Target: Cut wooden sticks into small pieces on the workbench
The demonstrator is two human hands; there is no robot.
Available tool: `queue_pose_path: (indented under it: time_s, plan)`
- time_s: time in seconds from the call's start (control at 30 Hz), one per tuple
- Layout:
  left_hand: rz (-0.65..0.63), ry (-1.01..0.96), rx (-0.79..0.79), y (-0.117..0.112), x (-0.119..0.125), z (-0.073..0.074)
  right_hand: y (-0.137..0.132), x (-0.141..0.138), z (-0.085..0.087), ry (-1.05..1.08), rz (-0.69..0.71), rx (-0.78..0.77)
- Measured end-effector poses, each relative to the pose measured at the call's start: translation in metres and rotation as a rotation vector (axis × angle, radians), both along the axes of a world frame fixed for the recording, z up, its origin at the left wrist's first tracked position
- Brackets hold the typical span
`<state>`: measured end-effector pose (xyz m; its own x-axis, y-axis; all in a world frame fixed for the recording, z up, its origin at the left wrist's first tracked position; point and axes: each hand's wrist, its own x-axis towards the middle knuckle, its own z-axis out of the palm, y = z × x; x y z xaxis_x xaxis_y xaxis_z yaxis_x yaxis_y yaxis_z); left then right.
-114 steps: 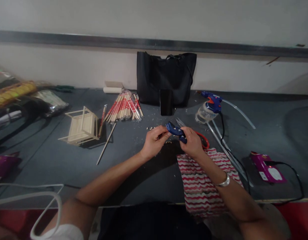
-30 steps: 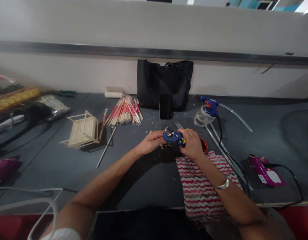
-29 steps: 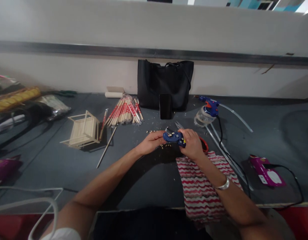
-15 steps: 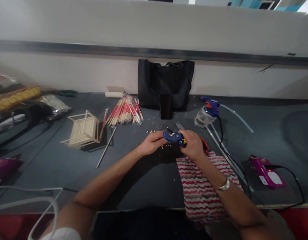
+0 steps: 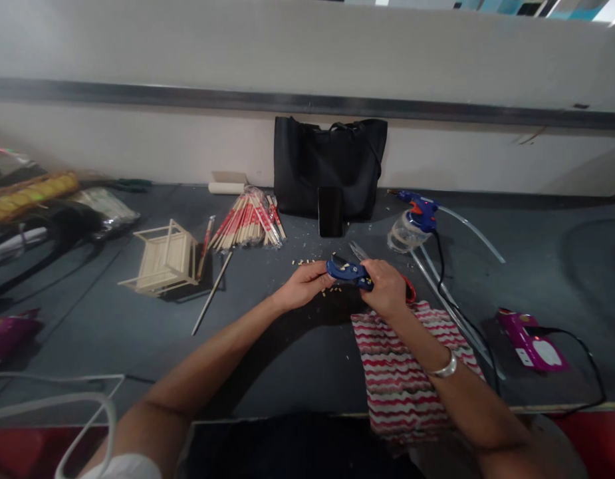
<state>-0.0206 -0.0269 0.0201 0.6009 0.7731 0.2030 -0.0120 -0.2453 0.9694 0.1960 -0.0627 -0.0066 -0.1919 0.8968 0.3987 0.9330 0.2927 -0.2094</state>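
Observation:
My right hand (image 5: 385, 287) is wrapped around the handles of a blue hand cutter (image 5: 348, 271) with a dark curved jaw, held just above the table. My left hand (image 5: 307, 283) is closed in a pinch at the cutter's jaw end; whatever lies between its fingers is hidden. Small pale cut bits (image 5: 332, 291) are scattered on the table beneath and beyond the cutter. Scissors (image 5: 358, 251) with red handles lie behind my right hand, partly covered by it. A striped cloth (image 5: 394, 372) is spread under my right forearm.
A small wooden stick frame (image 5: 167, 259) stands left, near wrapped chopsticks (image 5: 250, 223) and a thin rod (image 5: 212, 293). A black bag (image 5: 330, 159) and phone (image 5: 330, 213) are at the back. Right are a blue glue gun (image 5: 421, 211), clear glue sticks (image 5: 454, 303) and a purple box (image 5: 531, 340).
My right hand has squeezed the cutter's handles slightly, and less yellow shows between them. My left hand stays at the jaw. The view has shifted a little.

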Motion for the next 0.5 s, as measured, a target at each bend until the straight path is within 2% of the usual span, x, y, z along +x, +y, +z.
queue_pose_path:
  time_s: [0.27,0.5]
  plan:
    - [-0.103,-0.019,-0.142,-0.0004,-0.0008,0.0025,-0.0011,0.0016,0.0051,0.042,-0.022,-0.008]
    - [-0.126,-0.038,-0.216,0.0010,-0.0003,-0.0019,0.0011,0.0009,0.0075,0.006,-0.053,-0.115]
